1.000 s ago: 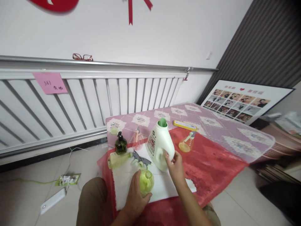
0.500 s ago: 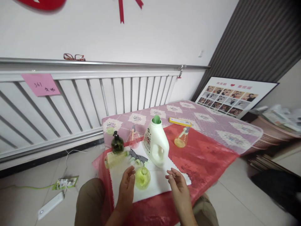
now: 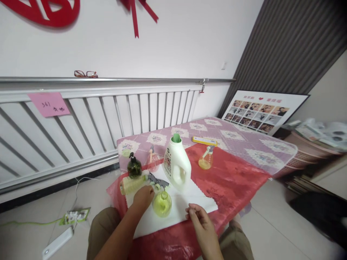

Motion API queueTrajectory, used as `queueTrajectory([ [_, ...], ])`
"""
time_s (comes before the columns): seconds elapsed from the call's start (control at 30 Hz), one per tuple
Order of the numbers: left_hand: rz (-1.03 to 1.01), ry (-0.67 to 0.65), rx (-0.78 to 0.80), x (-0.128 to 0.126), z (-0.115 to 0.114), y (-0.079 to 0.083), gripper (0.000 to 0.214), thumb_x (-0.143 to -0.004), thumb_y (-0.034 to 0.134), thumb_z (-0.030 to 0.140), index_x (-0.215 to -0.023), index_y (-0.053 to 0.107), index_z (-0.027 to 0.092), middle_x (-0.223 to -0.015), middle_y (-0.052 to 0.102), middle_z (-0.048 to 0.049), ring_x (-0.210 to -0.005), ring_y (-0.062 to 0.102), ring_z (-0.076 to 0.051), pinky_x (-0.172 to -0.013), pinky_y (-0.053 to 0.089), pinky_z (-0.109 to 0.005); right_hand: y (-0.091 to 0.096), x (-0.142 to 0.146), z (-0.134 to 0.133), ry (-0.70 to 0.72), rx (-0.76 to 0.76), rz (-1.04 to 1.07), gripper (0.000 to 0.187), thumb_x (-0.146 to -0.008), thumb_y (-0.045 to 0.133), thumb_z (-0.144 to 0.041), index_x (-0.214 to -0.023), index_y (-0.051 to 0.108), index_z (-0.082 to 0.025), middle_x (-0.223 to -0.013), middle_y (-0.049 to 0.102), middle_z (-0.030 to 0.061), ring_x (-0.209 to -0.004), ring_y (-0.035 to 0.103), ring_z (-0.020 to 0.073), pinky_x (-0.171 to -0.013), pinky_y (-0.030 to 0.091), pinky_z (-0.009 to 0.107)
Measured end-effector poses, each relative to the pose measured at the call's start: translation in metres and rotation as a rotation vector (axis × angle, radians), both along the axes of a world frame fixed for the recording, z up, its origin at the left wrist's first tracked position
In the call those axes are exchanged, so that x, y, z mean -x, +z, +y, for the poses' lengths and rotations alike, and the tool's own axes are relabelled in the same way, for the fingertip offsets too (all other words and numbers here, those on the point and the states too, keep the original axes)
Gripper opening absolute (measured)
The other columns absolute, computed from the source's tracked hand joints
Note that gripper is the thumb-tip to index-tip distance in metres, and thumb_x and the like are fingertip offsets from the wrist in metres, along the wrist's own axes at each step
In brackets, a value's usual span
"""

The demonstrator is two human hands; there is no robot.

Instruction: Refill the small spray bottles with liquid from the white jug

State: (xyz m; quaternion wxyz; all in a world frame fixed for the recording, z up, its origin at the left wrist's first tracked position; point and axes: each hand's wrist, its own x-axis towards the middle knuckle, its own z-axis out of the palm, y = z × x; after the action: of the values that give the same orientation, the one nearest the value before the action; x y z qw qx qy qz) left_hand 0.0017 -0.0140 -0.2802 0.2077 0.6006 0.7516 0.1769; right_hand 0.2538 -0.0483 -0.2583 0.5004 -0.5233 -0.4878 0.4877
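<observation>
My left hand (image 3: 144,198) is curled closed over the white cloth (image 3: 179,209), just left of a round bottle of yellow-green liquid (image 3: 162,205) that has no sprayer on it. Its fingertips are hidden, so I cannot see what they hold. Beyond them lie grey-and-green spray heads (image 3: 157,181) and a pale yellow bottle (image 3: 132,185) on its side. My right hand (image 3: 200,219) hovers at the cloth's right part, fingers loosely bent and apart, holding nothing. A large white jug (image 3: 177,166) with a green spout stands behind the round bottle.
A dark pump bottle (image 3: 134,167) and a pink spray bottle (image 3: 153,161) stand at the back left. Right of the jug is an orange-tinted spray bottle (image 3: 206,159) on red plastic sheeting (image 3: 230,177). A yellow case (image 3: 205,141) lies behind, on the flowered tablecloth (image 3: 233,135).
My left hand has turned over and closed beside the round bottle, its forearm now slanting across the sheeting. My right hand has dropped slightly. The view has shifted slightly.
</observation>
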Motion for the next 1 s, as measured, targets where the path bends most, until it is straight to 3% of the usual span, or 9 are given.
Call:
queueTrajectory([
  [0.27,0.009,-0.005,-0.001,-0.002,0.000,0.006,0.016,-0.078,0.051,0.015,-0.068,0.062,0.018,-0.076,0.068,-0.0041,-0.077,0.061,-0.018,-0.068,0.037,-0.026,0.002,-0.002,-0.012,0.020,0.005,0.026,0.043,-0.066,0.070,-0.060,-0.086,0.067,-0.022,-0.074,0.070,0.0038,-0.066,0.066,0.0211,-0.069,0.054,0.035],
  [0.5,-0.120,0.090,-0.197,0.008,-0.019,0.039,0.018,-0.083,0.047,0.018,-0.072,0.062,0.018,-0.071,0.065,-0.0015,-0.069,0.058,-0.015,-0.064,0.035,-0.025,0.002,-0.006,-0.007,0.026,-0.028,0.029,0.043,-0.065,0.071,-0.060,-0.084,0.068,-0.022,-0.071,0.070,0.0035,-0.064,0.064,0.0205,-0.066,0.054,0.034],
  [0.63,-0.226,0.128,-0.308,0.006,-0.036,0.062,0.017,-0.084,0.047,0.025,-0.077,0.062,0.020,-0.073,0.065,0.0010,-0.069,0.058,-0.013,-0.064,0.039,-0.023,0.029,0.007,0.001,0.081,-0.053,0.039,0.042,-0.063,0.072,-0.060,-0.080,0.068,-0.021,-0.067,0.067,0.0020,-0.060,0.062,0.0189,-0.063,0.052,0.032],
  [0.8,-0.324,0.178,-0.416,-0.011,-0.049,0.077,0.020,-0.081,0.049,0.034,-0.079,0.062,0.020,-0.071,0.064,0.0020,-0.059,0.055,-0.012,-0.058,0.041,-0.023,0.072,0.041,0.010,0.222,-0.120,0.084,0.034,-0.065,0.074,-0.053,-0.076,0.069,-0.021,-0.062,0.064,-0.0001,-0.061,0.061,0.0180,-0.062,0.051,0.031],
  [1.0,-0.353,0.161,-0.527,-0.036,-0.063,0.092,0.017,-0.080,0.052,0.034,-0.077,0.062,0.020,-0.069,0.060,0.0023,-0.057,0.050,-0.011,-0.057,0.040,-0.023,0.097,0.080,0.017,0.272,-0.128,0.148,0.036,-0.067,0.073,-0.048,-0.089,0.068,-0.021,-0.069,0.064,-0.0002,-0.064,0.061,0.0177,-0.059,0.049,0.029],
])
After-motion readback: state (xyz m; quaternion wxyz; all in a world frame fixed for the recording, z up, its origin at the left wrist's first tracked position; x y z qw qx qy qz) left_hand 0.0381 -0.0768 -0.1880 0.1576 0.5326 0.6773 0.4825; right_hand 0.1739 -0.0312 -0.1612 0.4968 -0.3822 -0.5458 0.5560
